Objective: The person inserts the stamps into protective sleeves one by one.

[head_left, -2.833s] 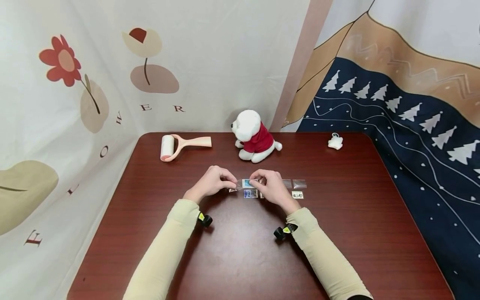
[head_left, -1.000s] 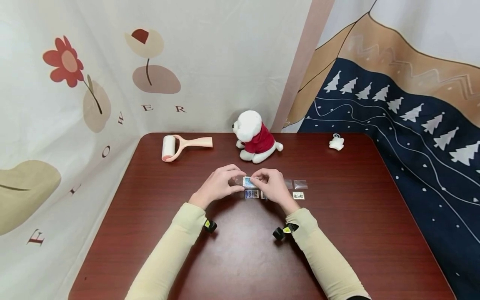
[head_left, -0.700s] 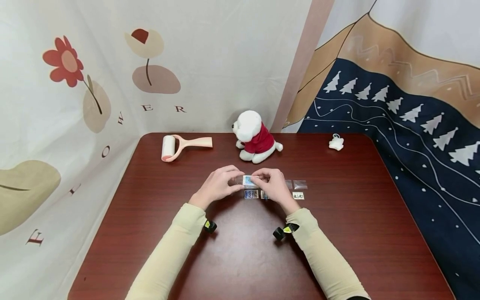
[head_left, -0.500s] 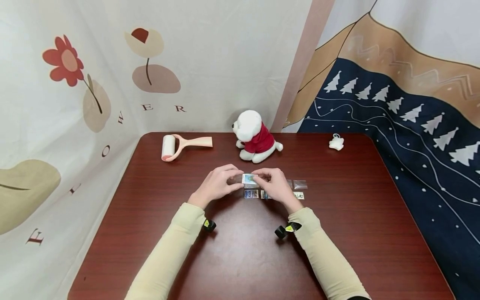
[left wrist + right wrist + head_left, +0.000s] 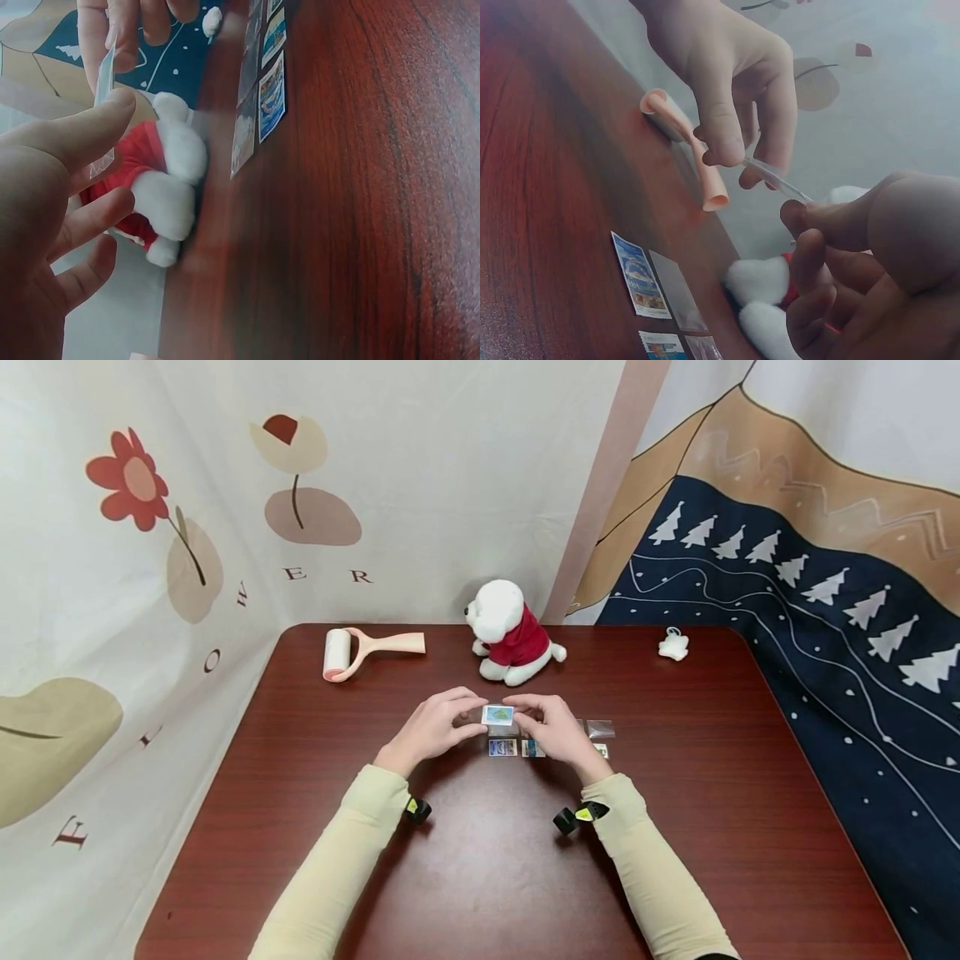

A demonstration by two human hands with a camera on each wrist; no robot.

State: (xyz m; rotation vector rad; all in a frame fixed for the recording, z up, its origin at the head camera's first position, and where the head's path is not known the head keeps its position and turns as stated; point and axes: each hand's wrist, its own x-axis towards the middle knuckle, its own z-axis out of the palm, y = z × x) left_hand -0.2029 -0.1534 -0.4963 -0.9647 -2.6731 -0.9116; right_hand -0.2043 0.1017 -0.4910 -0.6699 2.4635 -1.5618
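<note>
A small blue-and-green postage stamp (image 5: 498, 716) with a white border is held up over the table between my hands. Clear plastic of a small sleeve (image 5: 102, 162) shows at its end in the left wrist view. My left hand (image 5: 433, 727) pinches the left end between thumb and fingers. At the right end, my right hand (image 5: 553, 729) pinches the edge with thumb and forefinger. Edge-on, the stamp and sleeve look like a thin strip (image 5: 778, 180) in the right wrist view. Below lie a dark blue stamp (image 5: 502, 748) and a second stamp (image 5: 533, 749).
Flat clear sleeves (image 5: 600, 728) lie in a row behind the loose stamps, partly covered by my right hand. Another stamp (image 5: 602, 749) shows beside the right wrist. Farther back are a lint roller (image 5: 375, 649), a plush dog (image 5: 510, 635) in red and a small white star-like item (image 5: 672, 645).
The left hand has shifted right to the stamp's left end. The stamp has risen and moved slightly away from me, and the right fingers have slid from its face to its right edge.
</note>
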